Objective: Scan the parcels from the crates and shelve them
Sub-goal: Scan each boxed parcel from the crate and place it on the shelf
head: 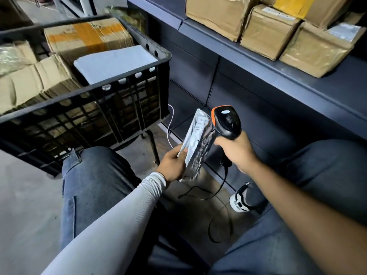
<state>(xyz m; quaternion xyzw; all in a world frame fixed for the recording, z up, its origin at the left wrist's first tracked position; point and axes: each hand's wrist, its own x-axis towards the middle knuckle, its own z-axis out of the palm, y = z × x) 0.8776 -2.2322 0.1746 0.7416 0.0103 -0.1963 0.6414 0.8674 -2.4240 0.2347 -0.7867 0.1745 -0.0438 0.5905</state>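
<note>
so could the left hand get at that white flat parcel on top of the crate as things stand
Probably not yet. The left hand already holds a silver mailer bag, so its grip is taken. The white parcel itself lies uncovered on top in the black crate, with nothing above it, so the way looks free once the bag is put down.

No legible text: print on silver mailer (196,139) label and shelf box labels (344,30) too blurred.

jeans (93,187) | white shoe (239,201) (by shelf base) | white cable (169,124) on floor
</note>
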